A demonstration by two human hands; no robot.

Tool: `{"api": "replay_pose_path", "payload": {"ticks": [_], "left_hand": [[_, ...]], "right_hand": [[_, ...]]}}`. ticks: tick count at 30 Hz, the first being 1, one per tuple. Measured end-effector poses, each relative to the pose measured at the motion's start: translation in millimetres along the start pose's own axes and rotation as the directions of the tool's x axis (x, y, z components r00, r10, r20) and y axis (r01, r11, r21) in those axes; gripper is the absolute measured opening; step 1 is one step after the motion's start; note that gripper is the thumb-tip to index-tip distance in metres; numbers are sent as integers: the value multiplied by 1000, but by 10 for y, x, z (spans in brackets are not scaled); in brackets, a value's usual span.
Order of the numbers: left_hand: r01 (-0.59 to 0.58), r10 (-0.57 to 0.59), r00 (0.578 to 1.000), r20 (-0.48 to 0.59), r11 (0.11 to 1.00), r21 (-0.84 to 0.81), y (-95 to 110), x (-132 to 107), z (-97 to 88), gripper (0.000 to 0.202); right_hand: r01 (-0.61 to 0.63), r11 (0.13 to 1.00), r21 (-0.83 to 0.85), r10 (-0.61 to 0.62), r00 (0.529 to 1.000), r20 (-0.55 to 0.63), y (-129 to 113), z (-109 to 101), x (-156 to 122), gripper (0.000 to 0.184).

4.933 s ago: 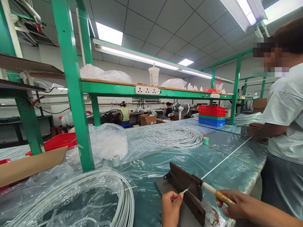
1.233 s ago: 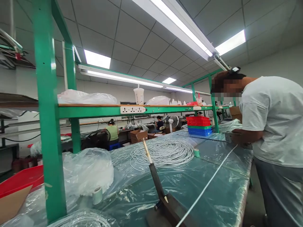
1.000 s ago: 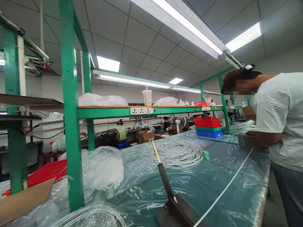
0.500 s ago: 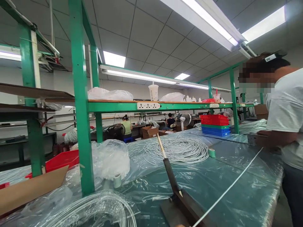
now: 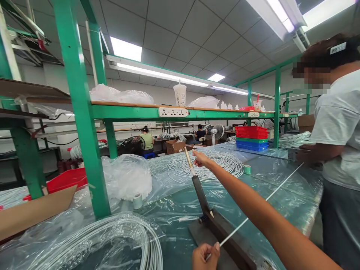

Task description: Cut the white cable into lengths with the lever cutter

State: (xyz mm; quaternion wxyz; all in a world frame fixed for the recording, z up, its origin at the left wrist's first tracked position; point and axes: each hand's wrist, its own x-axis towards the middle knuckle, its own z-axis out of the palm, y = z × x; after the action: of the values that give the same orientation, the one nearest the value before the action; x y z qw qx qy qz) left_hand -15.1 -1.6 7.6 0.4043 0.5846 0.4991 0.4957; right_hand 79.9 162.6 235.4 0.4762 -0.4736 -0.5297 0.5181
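My left hand (image 5: 206,256), at the bottom edge, is closed with thumb and fingers pinching a white cable (image 5: 261,205). The cable runs taut up and right towards a co-worker's hands (image 5: 308,155), crossing over the base of a lever cutter (image 5: 215,228). The cutter's dark arm stands raised, with a pale handle (image 5: 189,161) at its top. My right hand (image 5: 201,159) reaches across just right of that handle, its fingers loosely curled and holding nothing that I can see. Whether it touches the handle is unclear.
Coiled white cable (image 5: 152,240) lies at the front left, another coil (image 5: 225,165) behind the cutter. Tape rolls (image 5: 137,201), a plastic bag (image 5: 126,176), stacked trays (image 5: 251,144) and a green post (image 5: 84,123) surround the work surface. A co-worker (image 5: 337,112) stands at right.
My right arm has come into view and extends to beside the cutter handle. My left hand now shows at the bottom with the cable. The whole view has shifted slightly.
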Motion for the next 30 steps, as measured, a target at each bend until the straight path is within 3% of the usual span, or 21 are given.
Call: {"api": "replay_pose_path", "payload": {"ticks": [3, 7, 12, 15, 19, 24, 27, 30], "left_hand": [[31, -31, 1000, -3, 999, 10, -2, 8, 2, 54], [49, -49, 999, 8, 999, -13, 20, 2, -25, 52], [34, -32, 999, 38, 999, -37, 1, -11, -55, 54], [9, -7, 999, 38, 999, -52, -5, -27, -60, 55], [2, 0, 999, 37, 998, -56, 31, -54, -73, 52], [15, -11, 999, 50, 998, -68, 76, -75, -87, 51], [24, -20, 998, 52, 998, -65, 80, -78, -83, 51], [27, -24, 999, 49, 998, -62, 69, -77, -79, 49]], "right_hand": [[-127, 992, -4, 127, 992, -16, 61, 151, 206, 41], [-182, 983, 34, 183, 983, -32, 102, 262, 275, 44], [-157, 983, 93, 154, 987, 39, -35, 65, 75, 49], [-128, 984, 127, 113, 986, 121, -171, -198, -283, 49], [-117, 984, 138, 92, 981, 172, -202, -583, -991, 43], [-143, 981, 128, 110, 965, 237, 137, -928, -1937, 28], [-218, 964, 149, 185, 960, 212, 391, -1030, -2363, 16], [-322, 932, 165, 300, 943, 144, 600, -1078, -2615, 26]]}}
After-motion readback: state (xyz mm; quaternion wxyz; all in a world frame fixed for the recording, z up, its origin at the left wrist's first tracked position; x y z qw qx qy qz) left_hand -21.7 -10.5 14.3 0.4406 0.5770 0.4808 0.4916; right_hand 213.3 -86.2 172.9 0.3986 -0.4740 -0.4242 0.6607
